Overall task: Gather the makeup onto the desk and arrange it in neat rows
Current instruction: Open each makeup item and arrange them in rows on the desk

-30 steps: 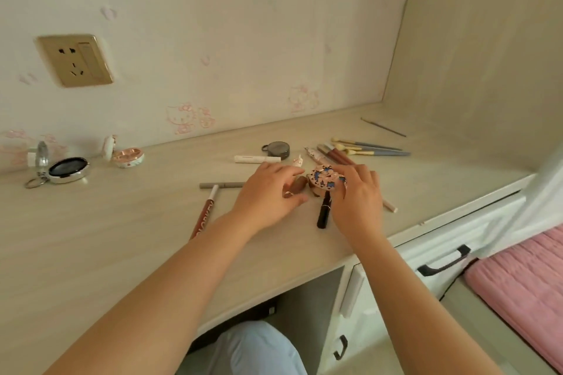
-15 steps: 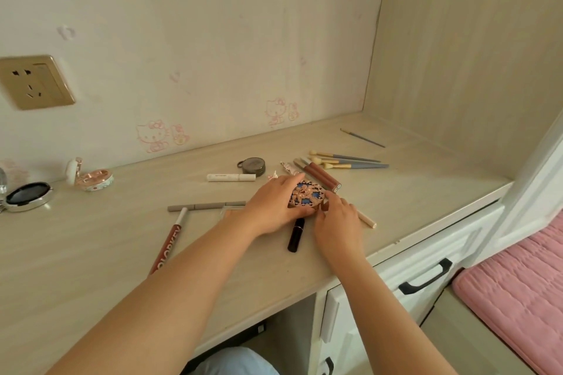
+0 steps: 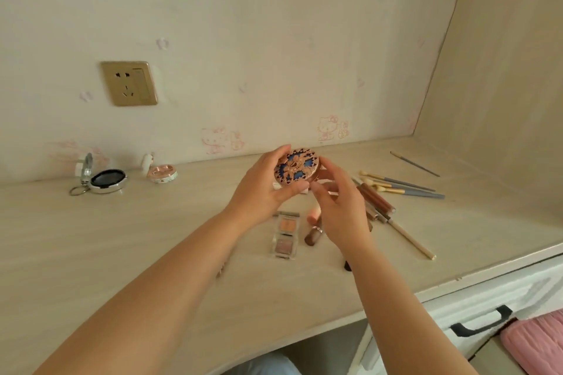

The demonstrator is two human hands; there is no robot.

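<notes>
Seen from the head camera, a person's left hand (image 3: 262, 189) grips a round rose-gold compact with a blue patterned lid (image 3: 296, 172) above the pale wooden desk (image 3: 122, 253), thumb under its lower rim, fingers curled over the top edge. The right hand (image 3: 341, 210), fingers loosely bent, touches the compact's right side. Below lie a two-pan eyeshadow palette (image 3: 285, 234), a lipstick (image 3: 313, 234), brown gloss tubes (image 3: 376, 199) and makeup brushes (image 3: 402, 187); an open black compact (image 3: 108, 179) sits far left.

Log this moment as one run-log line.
left hand: grips patterned round compact, lifted off desk | right hand: fingers at its edge | rows: not formed
</notes>
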